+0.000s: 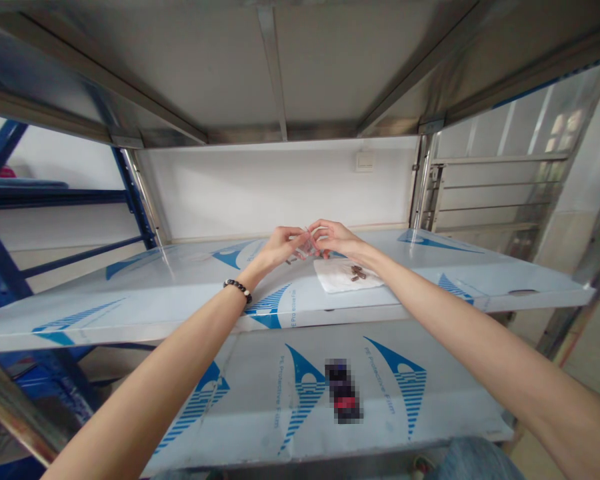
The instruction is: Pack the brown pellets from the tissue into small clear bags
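Observation:
Above the middle shelf, my left hand (283, 245) and my right hand (337, 239) meet with bent fingers closed on a small, clear, plastic-looking bag (307, 247). Its exact shape is partly covered by the fingers. Just in front of my right hand, a white cloth or paper sheet (329, 279) lies flat. Several small brown cylindrical pieces (357, 273) rest on it in a loose group. Under my left hand a small greyish item shows, too little of it to name. A dark beaded bracelet (238, 289) circles my left wrist.
The metal shelf (180, 287) wears blue-printed protective film. Below it, a lower shelf (250, 400) bears a dark, pixelated object (344, 392). Another shelf (320, 73) hangs overhead. Metal posts (423, 180) stand at the back corners; a blue rack (5, 220) is at left.

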### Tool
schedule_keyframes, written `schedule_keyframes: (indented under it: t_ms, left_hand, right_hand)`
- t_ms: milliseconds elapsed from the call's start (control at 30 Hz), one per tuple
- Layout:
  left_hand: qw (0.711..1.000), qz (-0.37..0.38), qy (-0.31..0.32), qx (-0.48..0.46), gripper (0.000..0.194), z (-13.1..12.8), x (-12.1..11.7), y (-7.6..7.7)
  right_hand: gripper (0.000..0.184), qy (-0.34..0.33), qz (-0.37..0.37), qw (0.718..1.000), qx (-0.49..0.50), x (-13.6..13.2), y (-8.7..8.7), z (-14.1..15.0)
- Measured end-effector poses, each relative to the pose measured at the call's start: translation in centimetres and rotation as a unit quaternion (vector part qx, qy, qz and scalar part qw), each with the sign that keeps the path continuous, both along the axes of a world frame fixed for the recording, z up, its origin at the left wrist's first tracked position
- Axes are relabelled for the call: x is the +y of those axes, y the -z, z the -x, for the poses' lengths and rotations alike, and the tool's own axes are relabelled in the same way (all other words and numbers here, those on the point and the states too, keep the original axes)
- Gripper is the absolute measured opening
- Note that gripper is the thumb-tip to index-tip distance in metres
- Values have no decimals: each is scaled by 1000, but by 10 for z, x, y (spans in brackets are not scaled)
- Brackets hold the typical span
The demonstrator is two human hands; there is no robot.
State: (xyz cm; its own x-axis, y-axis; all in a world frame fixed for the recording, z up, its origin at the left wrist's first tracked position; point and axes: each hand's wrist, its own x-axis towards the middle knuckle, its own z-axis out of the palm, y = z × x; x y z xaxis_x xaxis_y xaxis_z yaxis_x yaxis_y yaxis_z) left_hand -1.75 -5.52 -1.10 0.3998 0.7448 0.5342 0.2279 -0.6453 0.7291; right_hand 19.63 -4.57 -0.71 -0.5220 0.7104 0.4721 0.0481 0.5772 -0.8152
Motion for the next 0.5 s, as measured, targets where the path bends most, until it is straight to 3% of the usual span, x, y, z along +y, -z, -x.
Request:
schedule_keyframes:
  t_ms: [267, 500]
  left_hand:
    - [1000, 11, -22, 2, 37, 2, 5, 2]
    - [999, 35, -20, -34, 39, 4, 6, 2]
  right_hand:
    - [25, 96, -29, 992, 77, 21, -2, -1]
    - [34, 80, -47, 992, 90, 18, -1, -2]
